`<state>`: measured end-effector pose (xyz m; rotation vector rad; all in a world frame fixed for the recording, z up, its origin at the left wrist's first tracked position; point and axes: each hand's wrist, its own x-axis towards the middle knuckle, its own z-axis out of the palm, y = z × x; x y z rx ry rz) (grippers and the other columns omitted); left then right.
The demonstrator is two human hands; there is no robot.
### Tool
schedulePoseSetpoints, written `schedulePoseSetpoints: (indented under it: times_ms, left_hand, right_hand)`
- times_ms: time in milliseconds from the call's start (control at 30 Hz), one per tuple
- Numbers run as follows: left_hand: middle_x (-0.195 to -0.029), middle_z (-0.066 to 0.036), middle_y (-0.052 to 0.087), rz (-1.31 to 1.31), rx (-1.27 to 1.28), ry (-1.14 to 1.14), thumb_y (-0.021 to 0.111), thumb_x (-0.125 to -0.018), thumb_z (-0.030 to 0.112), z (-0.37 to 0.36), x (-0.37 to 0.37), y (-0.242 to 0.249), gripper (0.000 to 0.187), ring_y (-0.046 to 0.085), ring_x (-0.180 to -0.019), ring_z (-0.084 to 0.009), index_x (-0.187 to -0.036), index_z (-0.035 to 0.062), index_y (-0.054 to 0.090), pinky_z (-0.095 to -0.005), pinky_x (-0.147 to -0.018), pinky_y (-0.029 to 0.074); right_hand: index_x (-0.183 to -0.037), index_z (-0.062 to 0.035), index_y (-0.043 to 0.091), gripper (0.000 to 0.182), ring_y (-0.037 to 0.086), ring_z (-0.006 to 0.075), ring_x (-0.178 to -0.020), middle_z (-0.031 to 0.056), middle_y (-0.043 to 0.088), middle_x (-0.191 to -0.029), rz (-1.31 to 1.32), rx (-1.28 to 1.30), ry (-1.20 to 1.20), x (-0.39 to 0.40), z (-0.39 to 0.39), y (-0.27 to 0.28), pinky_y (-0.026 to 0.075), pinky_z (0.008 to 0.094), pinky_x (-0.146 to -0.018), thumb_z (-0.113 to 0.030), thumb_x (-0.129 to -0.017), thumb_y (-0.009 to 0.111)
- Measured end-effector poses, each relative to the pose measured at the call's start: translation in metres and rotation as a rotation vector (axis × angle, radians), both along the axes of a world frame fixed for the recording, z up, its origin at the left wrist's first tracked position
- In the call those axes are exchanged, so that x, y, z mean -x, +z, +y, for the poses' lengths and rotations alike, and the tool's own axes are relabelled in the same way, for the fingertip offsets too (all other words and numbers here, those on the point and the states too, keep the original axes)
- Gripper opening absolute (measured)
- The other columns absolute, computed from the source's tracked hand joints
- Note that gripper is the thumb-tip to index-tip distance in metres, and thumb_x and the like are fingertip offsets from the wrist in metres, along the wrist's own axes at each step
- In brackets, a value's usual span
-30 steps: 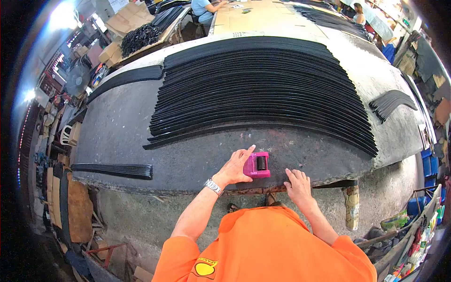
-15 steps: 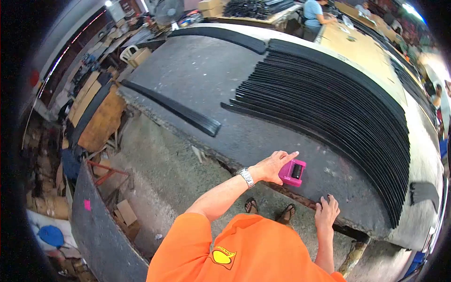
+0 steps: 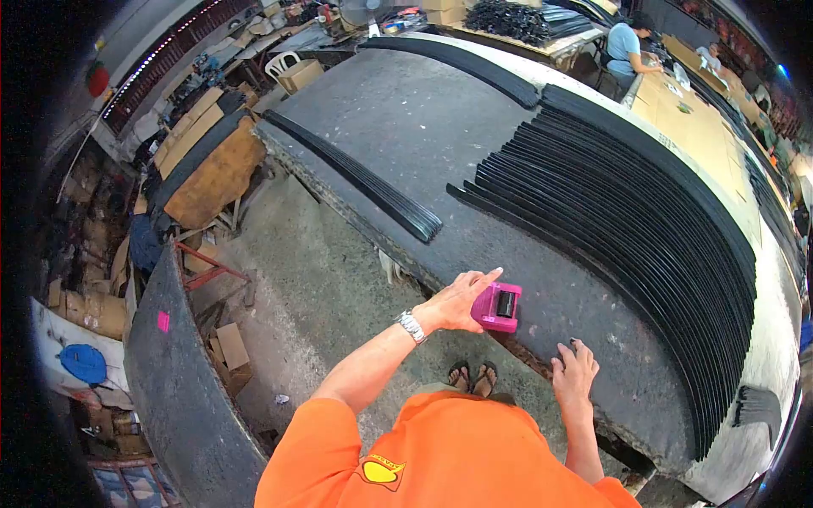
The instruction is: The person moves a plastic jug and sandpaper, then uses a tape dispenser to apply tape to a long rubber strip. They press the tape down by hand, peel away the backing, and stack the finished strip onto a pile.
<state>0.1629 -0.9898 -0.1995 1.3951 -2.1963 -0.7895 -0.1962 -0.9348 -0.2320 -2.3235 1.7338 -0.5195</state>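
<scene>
My left hand (image 3: 457,302), with a metal-banded watch on its wrist, is at the table's near edge. Its fingers are around the left side of a bright pink holder (image 3: 486,311) with a black roller (image 3: 506,304) in it, and one digit stretches out above. My right hand (image 3: 576,371) rests at the same edge, farther right, fingers slightly bent and apart, holding nothing. One of its fingertips looks dark. Beyond my hands, many long black strips (image 3: 627,195) lie side by side in a curved, fanned row on the dark tabletop (image 3: 381,102).
A narrow bundle of black strips (image 3: 356,173) lies left along the table edge, and another (image 3: 457,63) at the far edge. A short dark piece (image 3: 756,411) is at the far right. A person (image 3: 625,51) sits behind the table. A curved dark panel (image 3: 174,372) stands left.
The view has shifted, so the table's strips appear farther right. Along the edge, my left hand and the pink holder have moved left, nearer the narrow bundle. My right hand has moved left too.
</scene>
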Motion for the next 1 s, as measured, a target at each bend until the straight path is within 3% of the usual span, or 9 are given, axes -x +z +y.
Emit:
schedulePoseSetpoints:
  times_ms: [267,533,633,767,800,1000]
  left_hand:
    - [-0.149,-0.027,0.042,0.002,-0.015,0.121,0.097,-0.06,0.025,0.02,-0.066,0.0,0.135,0.042,-0.138,-0.0452,-0.166,0.0109,0.014,-0.0485,-0.117,0.039]
    - [-0.142,-0.027,0.047,0.028,0.069,0.17,0.098,-0.057,0.023,0.02,-0.186,-0.005,0.138,0.046,-0.133,-0.0456,-0.166,0.0104,0.015,-0.0486,-0.114,0.042]
    - [-0.146,-0.029,0.044,0.03,0.049,0.163,0.098,-0.058,0.024,0.017,-0.241,-0.001,0.137,0.044,-0.136,-0.0468,-0.166,0.0108,0.015,-0.0489,-0.115,0.041]
    - [-0.146,-0.031,0.043,0.028,0.044,0.138,0.099,-0.056,0.025,0.001,-0.314,0.001,0.138,0.044,-0.136,-0.0468,-0.166,0.0104,0.016,-0.0493,-0.116,0.041]
    - [-0.147,-0.031,0.043,0.017,0.039,0.131,0.099,-0.056,0.025,-0.004,-0.331,0.001,0.138,0.044,-0.136,-0.0468,-0.166,0.0104,0.016,-0.0495,-0.116,0.04]
    - [-0.147,-0.031,0.043,-0.02,0.024,0.101,0.098,-0.057,0.027,-0.034,-0.412,-0.003,0.139,0.043,-0.138,-0.0475,-0.166,0.009,0.014,-0.0496,-0.118,0.039]
  right_hand:
    - [-0.129,-0.0105,0.069,0.047,0.052,0.0326,-0.13,0.0124,0.058,-0.139,0.032,-0.023,0.105,-0.054,-0.031,-0.004,0.038,0.0509,-0.105,-0.017,-0.084,0.078]
    - [-0.136,-0.0104,0.063,0.053,0.05,0.0327,-0.131,0.0116,0.056,-0.141,0.031,-0.017,0.184,-0.188,-0.052,-0.019,0.036,0.0518,-0.107,-0.023,-0.087,0.076]
    - [-0.138,-0.0106,0.062,0.054,0.049,0.0327,-0.132,0.0116,0.056,-0.142,0.066,0.038,0.099,-0.248,-0.05,-0.033,0.035,0.0521,-0.108,-0.027,-0.088,0.075]
    - [-0.15,-0.0118,0.051,0.063,0.041,0.0349,-0.143,0.0146,0.045,-0.157,0.142,0.0,-0.118,-0.31,-0.047,-0.045,0.027,0.0636,-0.116,-0.035,-0.095,0.068]
    - [-0.155,-0.0123,0.046,0.064,0.034,0.0358,-0.15,0.0145,0.037,-0.164,0.136,-0.088,-0.182,-0.319,-0.047,-0.047,0.02,0.0694,-0.118,-0.04,-0.099,0.062]
    - [-0.157,-0.0119,0.043,0.065,0.028,0.0361,-0.154,0.0139,0.031,-0.168,0.27,-0.161,-0.345,-0.347,-0.046,-0.057,0.016,0.0708,-0.119,-0.043,-0.102,0.058]
